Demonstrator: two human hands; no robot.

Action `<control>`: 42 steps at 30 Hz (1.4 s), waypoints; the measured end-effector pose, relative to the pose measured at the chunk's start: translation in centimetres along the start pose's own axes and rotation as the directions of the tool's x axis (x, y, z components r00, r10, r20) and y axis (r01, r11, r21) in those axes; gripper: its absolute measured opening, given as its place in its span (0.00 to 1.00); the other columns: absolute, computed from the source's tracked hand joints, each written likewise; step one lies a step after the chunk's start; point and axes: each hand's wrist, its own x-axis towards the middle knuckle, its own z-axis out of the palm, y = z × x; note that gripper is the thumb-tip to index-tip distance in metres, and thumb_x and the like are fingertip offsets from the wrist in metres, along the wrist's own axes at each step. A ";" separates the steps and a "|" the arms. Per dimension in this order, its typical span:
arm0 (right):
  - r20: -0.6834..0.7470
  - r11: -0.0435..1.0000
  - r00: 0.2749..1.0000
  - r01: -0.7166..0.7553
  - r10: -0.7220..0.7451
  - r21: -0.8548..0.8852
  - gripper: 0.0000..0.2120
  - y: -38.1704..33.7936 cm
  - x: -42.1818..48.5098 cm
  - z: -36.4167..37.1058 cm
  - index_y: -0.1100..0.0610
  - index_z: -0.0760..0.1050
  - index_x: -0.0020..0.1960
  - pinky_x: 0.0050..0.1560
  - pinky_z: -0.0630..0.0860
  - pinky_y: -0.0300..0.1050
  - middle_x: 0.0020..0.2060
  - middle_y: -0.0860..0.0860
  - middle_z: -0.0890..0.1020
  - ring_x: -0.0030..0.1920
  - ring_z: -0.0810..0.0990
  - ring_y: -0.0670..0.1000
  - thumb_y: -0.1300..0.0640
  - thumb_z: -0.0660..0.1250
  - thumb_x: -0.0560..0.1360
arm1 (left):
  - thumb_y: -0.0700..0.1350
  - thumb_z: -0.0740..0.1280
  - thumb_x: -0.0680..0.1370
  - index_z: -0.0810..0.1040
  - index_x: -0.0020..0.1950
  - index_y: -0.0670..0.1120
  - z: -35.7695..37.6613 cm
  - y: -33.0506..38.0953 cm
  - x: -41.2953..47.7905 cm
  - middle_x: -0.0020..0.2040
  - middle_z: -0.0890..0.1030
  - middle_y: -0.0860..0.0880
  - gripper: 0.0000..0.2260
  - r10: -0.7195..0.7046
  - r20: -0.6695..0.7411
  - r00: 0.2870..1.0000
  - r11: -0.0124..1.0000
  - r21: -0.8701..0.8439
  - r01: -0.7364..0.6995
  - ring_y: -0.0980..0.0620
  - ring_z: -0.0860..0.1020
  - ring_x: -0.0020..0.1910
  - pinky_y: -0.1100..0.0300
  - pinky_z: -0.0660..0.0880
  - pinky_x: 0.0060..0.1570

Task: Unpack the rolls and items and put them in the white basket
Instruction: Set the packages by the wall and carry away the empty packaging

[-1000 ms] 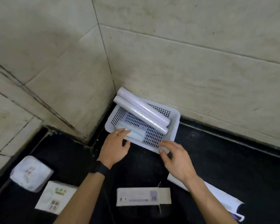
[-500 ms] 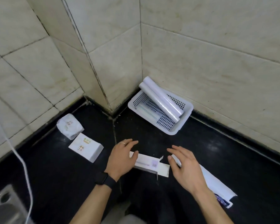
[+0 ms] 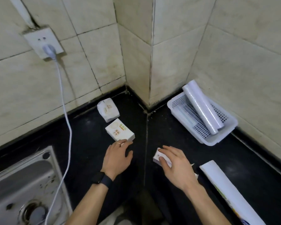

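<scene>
The white basket stands on the black counter against the right wall, holding two plastic-film rolls and a flat blue-lined item. My right hand lies on a long white carton, fingers closed around its near end. My left hand is flat and open, its fingertips touching a small white box. A white wrapped packet lies behind that box near the wall corner.
A long white carton lies at the right front. A steel sink fills the front left. A white cable hangs from a wall socket down past the sink. Tiled walls form a protruding corner behind the counter.
Both hands drew back from the basket to the counter. The view swung left. My left hand went to the small white box, and my right hand settled on the long carton.
</scene>
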 end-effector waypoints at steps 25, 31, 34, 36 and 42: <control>0.155 0.981 0.988 0.051 -0.022 -0.186 0.32 -5.6 14.6 19.1 0.50 0.61 0.75 0.71 0.67 0.61 0.78 0.59 0.53 0.77 0.54 0.63 0.46 0.70 0.76 | 0.62 0.52 0.80 0.47 0.80 0.60 6.6 -19.1 1.3 0.82 0.44 0.52 0.30 -0.243 0.172 0.955 0.969 0.097 0.229 0.48 0.42 0.80 0.39 0.47 0.75; 0.111 0.997 0.993 -0.053 0.046 0.064 0.35 -5.2 15.9 17.9 0.48 0.57 0.74 0.67 0.71 0.55 0.73 0.55 0.61 0.71 0.64 0.58 0.47 0.72 0.74 | 0.61 0.56 0.80 0.56 0.79 0.55 4.9 -18.5 4.0 0.80 0.54 0.47 0.29 -0.262 0.160 0.952 0.965 0.032 0.260 0.45 0.54 0.78 0.47 0.55 0.76; -0.027 0.970 0.995 -0.087 0.095 0.228 0.37 -4.5 17.0 16.7 0.48 0.58 0.74 0.67 0.70 0.53 0.70 0.51 0.65 0.68 0.66 0.50 0.51 0.74 0.72 | 0.61 0.59 0.79 0.57 0.79 0.53 3.0 -17.3 8.1 0.79 0.57 0.45 0.30 -0.276 0.077 0.958 0.957 -0.071 0.281 0.44 0.58 0.77 0.50 0.59 0.75; -0.099 0.966 0.989 -0.086 0.113 0.244 0.37 -4.1 18.7 16.1 0.49 0.57 0.75 0.67 0.69 0.53 0.69 0.52 0.65 0.68 0.65 0.49 0.52 0.74 0.72 | 0.61 0.61 0.79 0.56 0.79 0.54 1.7 -16.4 11.5 0.79 0.57 0.44 0.31 -0.266 0.015 0.964 0.960 -0.088 0.266 0.43 0.59 0.76 0.50 0.61 0.74; -0.174 0.995 0.981 -0.069 0.081 0.071 0.38 -4.2 28.0 15.4 0.52 0.56 0.76 0.60 0.68 0.54 0.70 0.60 0.63 0.63 0.66 0.63 0.51 0.73 0.73 | 0.59 0.64 0.78 0.45 0.81 0.55 0.4 -14.5 20.6 0.81 0.43 0.45 0.38 -0.198 0.030 0.980 0.977 0.080 0.196 0.42 0.50 0.79 0.43 0.55 0.76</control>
